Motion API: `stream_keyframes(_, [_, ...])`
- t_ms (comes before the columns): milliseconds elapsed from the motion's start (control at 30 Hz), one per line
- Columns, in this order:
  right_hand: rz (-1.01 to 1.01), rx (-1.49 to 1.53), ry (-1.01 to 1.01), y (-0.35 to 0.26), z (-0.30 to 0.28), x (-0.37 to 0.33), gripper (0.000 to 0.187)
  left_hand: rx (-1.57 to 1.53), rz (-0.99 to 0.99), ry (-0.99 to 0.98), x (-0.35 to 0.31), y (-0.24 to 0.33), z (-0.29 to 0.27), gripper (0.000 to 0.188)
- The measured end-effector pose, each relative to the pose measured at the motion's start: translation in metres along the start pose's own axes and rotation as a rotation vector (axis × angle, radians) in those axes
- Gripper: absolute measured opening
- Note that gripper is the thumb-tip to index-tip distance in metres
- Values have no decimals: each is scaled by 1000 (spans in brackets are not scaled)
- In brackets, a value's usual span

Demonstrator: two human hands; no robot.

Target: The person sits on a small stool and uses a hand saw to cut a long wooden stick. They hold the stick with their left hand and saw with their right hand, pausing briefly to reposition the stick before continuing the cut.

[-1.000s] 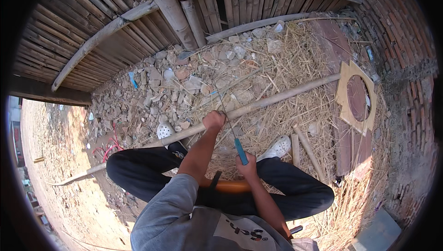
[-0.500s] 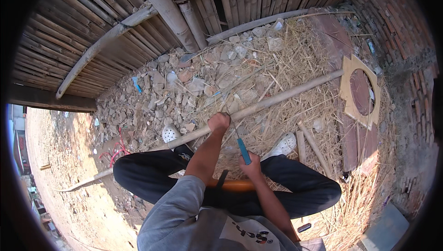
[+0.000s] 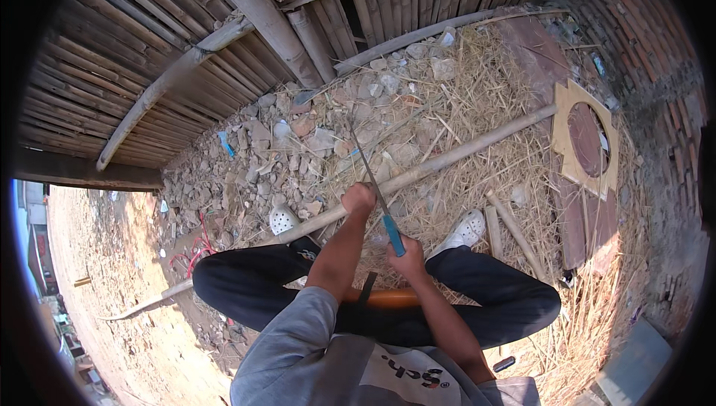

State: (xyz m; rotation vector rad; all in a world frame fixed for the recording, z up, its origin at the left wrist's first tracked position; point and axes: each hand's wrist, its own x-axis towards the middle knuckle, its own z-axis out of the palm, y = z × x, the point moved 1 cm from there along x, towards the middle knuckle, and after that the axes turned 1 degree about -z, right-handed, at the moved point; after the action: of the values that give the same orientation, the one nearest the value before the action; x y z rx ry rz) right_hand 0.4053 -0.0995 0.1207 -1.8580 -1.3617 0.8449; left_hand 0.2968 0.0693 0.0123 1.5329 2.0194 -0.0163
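A long pale pole lies slantwise across the ground in front of me, passing over my left shoe. My left hand is closed around it near the middle. In my right hand, the fingers wrap the teal handle of a handsaw. Its narrow dark blade crosses the pole just right of my left hand, with the tip pointing away over the rubble. Whether the teeth have cut into the pole cannot be made out.
Rubble and straw cover the ground. At right lies a pale board with a round hole, near a brick wall. Short sticks lie beside my right shoe. A slatted wall rises at far left.
My right hand has moved slightly forward with the saw, and more of the blade shows beyond the pole. My left hand keeps its hold on the pole. The whole view has shifted a little.
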Motion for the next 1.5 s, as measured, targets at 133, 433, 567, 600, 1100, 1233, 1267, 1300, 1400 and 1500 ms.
stream_keyframes(133, [130,149,-38,-18,-39,-72,10,55,-64,40,11,-9,-8,44])
stream_keyframes(433, [98,229,12,-12,5,-31,12,64,15,51,-13,-9,-23,45])
stream_keyframes(567, [81,83,-23,1,6,-39,12,84,-24,40,-17,-14,-15,45])
stream_keyframes(600, [96,125,-50,4,-4,-57,11,97,-36,50,-16,-20,-10,45])
stream_keyframes(1100, [156,97,-75,-5,34,-27,8,70,-29,10,33,-49,11,45])
stream_keyframes(1233, [242,262,12,-31,0,-97,8,48,-11,29,37,-48,-14,45])
stream_keyframes(1267, [220,232,-8,-29,5,-95,8,52,3,37,40,-51,-14,45])
stream_keyframes(1300, [201,203,-21,-21,14,-90,8,58,23,41,42,-52,-14,45])
stream_keyframes(1400, [155,202,-2,-11,57,-40,9,71,20,24,44,-59,-18,45])
stream_keyframes(1500, [135,220,2,-31,83,4,9,32,6,13,54,-62,-27,45])
